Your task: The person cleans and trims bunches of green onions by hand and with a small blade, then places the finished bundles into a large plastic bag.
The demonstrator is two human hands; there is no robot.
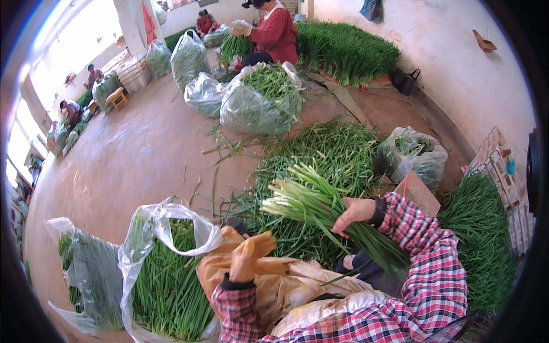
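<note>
My right hand [355, 214] is closed round a bunch of garlic chives [303, 197], its pale stem ends pointing left and its green leaves trailing back over my right forearm. Over my lap lies a crumpled tan plastic sheet [286, 274]. My left hand [243, 260] is closed at the left part of this sheet and appears to grip a fold of it; its fingertips are partly hidden. Just left of that hand stands an open clear plastic bag [127, 286] filled with long green chives [166, 286].
A heap of loose leaves [320, 154] spreads before me. More chives [477, 240] lie at my right, beside a crate [500, 166]. Stuffed bags [257, 103] [414, 154] stand on the floor. A person in red [274, 37] handles chives farther back; others sit at far left.
</note>
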